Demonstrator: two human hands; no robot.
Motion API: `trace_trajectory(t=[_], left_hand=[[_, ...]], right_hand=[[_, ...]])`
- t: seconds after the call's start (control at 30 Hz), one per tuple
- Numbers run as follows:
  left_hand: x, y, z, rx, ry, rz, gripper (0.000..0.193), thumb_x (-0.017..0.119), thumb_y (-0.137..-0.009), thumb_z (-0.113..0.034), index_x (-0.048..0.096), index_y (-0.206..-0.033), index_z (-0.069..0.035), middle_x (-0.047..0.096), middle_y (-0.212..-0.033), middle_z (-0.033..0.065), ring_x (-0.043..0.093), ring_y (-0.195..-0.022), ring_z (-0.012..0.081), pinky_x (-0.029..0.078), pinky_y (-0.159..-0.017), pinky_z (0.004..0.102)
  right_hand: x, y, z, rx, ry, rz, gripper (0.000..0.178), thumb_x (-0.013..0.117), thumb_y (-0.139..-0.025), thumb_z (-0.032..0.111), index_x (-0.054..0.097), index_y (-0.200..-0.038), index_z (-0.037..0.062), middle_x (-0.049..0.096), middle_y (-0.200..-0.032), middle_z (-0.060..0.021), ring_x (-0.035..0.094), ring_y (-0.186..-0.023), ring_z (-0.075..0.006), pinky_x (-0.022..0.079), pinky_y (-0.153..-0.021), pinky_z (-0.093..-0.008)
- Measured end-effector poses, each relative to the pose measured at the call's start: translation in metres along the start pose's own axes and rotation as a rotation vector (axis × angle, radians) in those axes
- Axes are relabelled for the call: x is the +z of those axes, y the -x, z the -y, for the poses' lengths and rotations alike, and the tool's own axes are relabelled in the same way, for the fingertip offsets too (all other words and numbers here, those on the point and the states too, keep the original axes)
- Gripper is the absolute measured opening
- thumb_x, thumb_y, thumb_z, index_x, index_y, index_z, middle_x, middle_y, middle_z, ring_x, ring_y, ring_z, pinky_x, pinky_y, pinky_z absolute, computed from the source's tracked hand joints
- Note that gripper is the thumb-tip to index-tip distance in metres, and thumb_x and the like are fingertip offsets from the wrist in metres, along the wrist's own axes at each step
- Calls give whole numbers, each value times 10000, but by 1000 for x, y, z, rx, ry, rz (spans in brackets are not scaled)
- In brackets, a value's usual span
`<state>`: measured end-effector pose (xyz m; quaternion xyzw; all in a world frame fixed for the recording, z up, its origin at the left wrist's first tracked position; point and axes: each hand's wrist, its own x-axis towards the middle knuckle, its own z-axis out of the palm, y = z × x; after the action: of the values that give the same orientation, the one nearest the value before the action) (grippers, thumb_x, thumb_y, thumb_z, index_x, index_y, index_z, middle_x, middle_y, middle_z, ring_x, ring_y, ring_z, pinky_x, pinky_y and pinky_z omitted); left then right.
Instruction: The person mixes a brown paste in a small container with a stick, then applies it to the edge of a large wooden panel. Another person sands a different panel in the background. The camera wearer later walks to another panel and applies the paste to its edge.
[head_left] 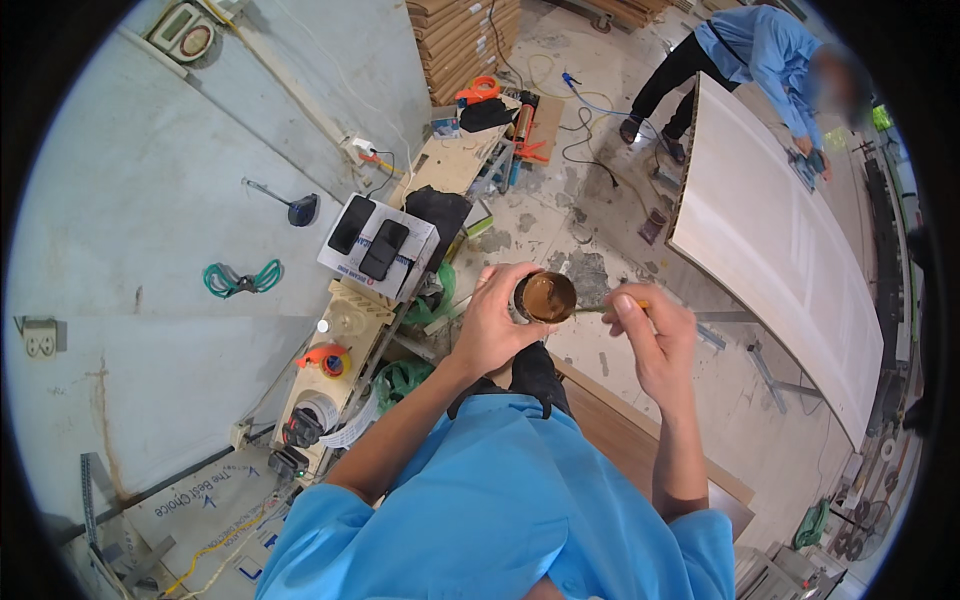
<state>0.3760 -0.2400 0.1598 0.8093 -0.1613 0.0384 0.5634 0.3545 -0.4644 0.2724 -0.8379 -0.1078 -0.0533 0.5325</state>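
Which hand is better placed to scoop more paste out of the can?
Right. The right hand holds the stick with its tip at the can rim, while the left hand is wrapped around the can.

Single head-worn fisheye, looking steeply down past the wearer's blue shirt at close range; both forearms enter from the lower edge toward frame centre. Wall fills the left, concrete floor runs to the top, edges bow near the rim. No second view.
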Motion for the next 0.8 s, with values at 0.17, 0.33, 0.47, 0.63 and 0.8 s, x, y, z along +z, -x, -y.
trace_trajectory(t=[0.17, 0.33, 0.47, 0.63, 0.8], left_hand=[[1, 2, 2, -24, 5, -10, 748, 947, -697, -181, 603, -1349, -51, 670, -1266, 135, 582, -1218, 358, 474, -1058, 466], [1, 2, 3, -17, 34, -30, 742, 961, -704, -173, 617, -1350, -55, 671, -1293, 119, 586, -1239, 328, 454, -1088, 443], [3, 2, 0, -45, 49, -15, 743, 969, -703, -172, 626, -1353, -66, 673, -1295, 118, 585, -1253, 321, 446, -1106, 441], [9, 6, -8, -78, 53, -31, 754, 972, -691, -173, 625, -1353, -72, 679, -1279, 115, 577, -1266, 330, 443, -1111, 452], [13, 12, -10, -35, 12, -69, 743, 975, -682, -173, 630, -1333, -77, 680, -1277, 118, 579, -1258, 339, 448, -1101, 454]], right_hand=[[-17, 17, -9, 21, -282, -46, 234, 573, -1123, 188, 670, -1151, -22, 719, -973, -134, 694, -792, -194, 565, -713, -323], [-26, 35, -20, 47, -295, -11, 196, 594, -1115, 176, 630, -1104, -16, 674, -1026, -127, 672, -838, -183, 572, -727, -323], [-40, 46, -21, 34, -266, -43, 200, 582, -1121, 182, 615, -1101, -14, 671, -1033, -133, 671, -834, -191, 568, -714, -326], [-48, 45, -16, 17, -294, -124, 208, 576, -1123, 174, 633, -1117, -25, 694, -998, -166, 682, -811, -196, 576, -683, -327], [-22, 35, -13, 138, -272, -288, 204, 603, -1111, 159, 658, -1088, -36, 707, -848, -153, 678, -680, -164, 555, -570, -293]])
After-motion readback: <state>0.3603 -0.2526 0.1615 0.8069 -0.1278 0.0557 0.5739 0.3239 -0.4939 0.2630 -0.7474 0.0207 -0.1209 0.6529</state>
